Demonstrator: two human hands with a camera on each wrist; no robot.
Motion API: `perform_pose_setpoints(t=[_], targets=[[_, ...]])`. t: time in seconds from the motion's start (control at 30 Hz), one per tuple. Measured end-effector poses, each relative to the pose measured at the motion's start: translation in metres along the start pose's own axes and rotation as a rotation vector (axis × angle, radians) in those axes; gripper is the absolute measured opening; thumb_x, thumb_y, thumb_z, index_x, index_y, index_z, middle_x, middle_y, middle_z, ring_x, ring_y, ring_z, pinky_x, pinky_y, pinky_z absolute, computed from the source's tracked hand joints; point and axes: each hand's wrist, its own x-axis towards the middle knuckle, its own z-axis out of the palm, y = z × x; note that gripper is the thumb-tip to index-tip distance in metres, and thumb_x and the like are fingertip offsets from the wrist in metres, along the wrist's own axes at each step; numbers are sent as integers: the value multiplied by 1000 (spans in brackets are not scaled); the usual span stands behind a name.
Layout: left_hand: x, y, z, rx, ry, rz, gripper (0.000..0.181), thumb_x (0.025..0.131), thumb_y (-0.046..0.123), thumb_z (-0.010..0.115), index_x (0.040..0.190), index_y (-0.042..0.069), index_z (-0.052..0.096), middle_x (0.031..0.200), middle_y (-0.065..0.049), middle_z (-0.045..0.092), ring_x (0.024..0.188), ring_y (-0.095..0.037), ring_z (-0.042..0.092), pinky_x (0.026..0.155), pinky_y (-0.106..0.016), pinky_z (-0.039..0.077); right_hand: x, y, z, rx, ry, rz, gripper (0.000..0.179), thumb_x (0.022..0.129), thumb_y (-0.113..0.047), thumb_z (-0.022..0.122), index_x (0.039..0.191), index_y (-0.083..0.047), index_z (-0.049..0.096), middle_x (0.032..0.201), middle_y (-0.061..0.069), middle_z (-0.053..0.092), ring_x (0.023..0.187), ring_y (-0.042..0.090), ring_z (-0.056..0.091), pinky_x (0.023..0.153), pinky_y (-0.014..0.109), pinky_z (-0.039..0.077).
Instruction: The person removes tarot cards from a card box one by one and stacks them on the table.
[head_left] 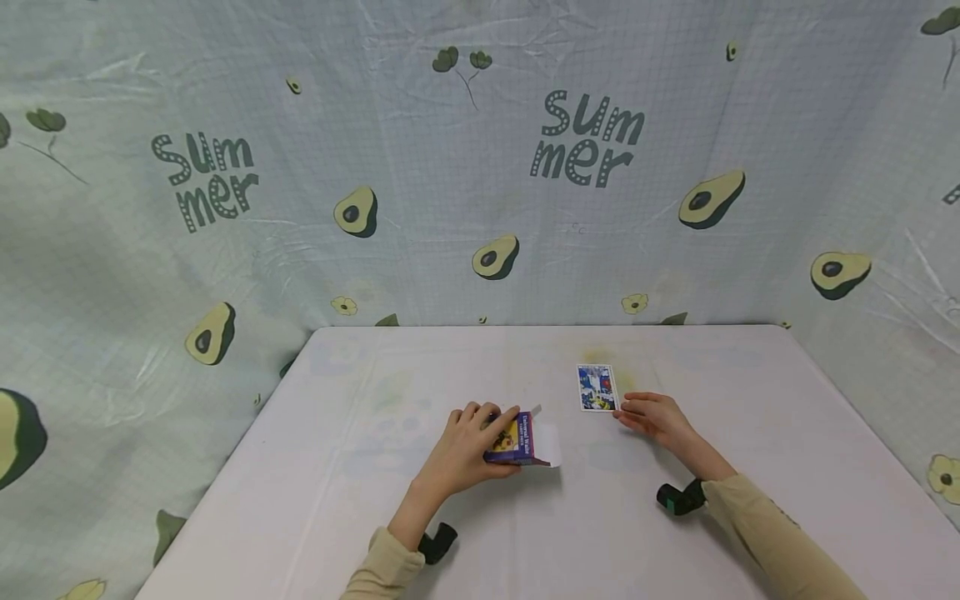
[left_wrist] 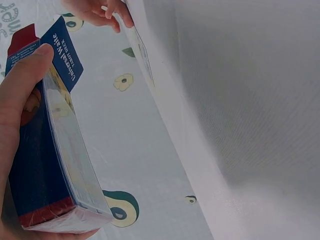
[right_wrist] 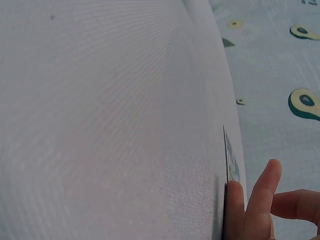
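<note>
Head view: the card (head_left: 597, 388) lies flat on the surface (head_left: 690, 358), near its far edge and a little to the right of the middle. Its long axis runs from the far edge towards the person, with a slight slant. The right hand (head_left: 658, 417) is clearly the nearer one. It comes from the side of the right edge, and its fingertips are at the card's near right corner; whether they touch it or stay just beside it, I cannot tell. This hand is not closed on anything, its fingers are loosely extended.

The left hand (head_left: 465, 442) grips the tarot box (head_left: 517, 437), with the thumb along one side. It is farther from the far edge than the card, and to the left of it. The box's open end, with its flap (left_wrist: 62, 52) spread, faces towards the right edge, so the card lies beyond this opening, ahead and rightwards.
</note>
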Motion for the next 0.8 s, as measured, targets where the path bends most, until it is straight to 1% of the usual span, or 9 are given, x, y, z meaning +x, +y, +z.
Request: perform_pose_setpoints(t=[0.2,0.43,0.53,0.67,0.73,0.8], targets=[[0,0,1,-4,1,2,75,67,53,69,130,20,46,109,-1,51,94,-17,46,76,-34,38,-3,0,-1,-2,3,0,51,90,0,42,135,13,20,92,9,56,72,11,64,70,25,52],[1,0,2,-9,-4,-2,75,67,53,69,130,21,46,109,0,51,94,-16,46,77,-34,38,-4,0,-1,-32,12,5,52,90,-1,45,135,11,23,100,12,55,73,10,64,70,24,52],[1,0,2,-11,-5,-5,75,66,53,70,130,21,46,109,0,51,94,-16,46,77,-34,38,-5,1,-2,-32,-9,-14,52,89,-2,46,135,10,24,100,11,57,74,9,65,70,23,52],[1,0,3,-8,-6,-3,75,66,53,70,130,21,45,108,0,51,94,-16,46,77,-34,38,-9,1,-2,-46,-49,-40,50,90,-4,46,133,11,25,94,5,59,75,7,64,70,22,51],[1,0,4,-4,-4,-1,75,66,53,70,130,21,45,109,0,51,94,-16,46,77,-34,38,-11,0,-1,-66,-64,-42,50,91,-6,46,133,11,26,96,4,59,77,6,64,71,21,51],[0,-1,4,-1,-5,-1,76,66,54,70,130,22,45,109,0,51,94,-16,46,77,-34,38,-13,1,1,-87,-69,-39,50,91,-7,46,133,10,27,100,6,59,78,6,63,72,22,51]])
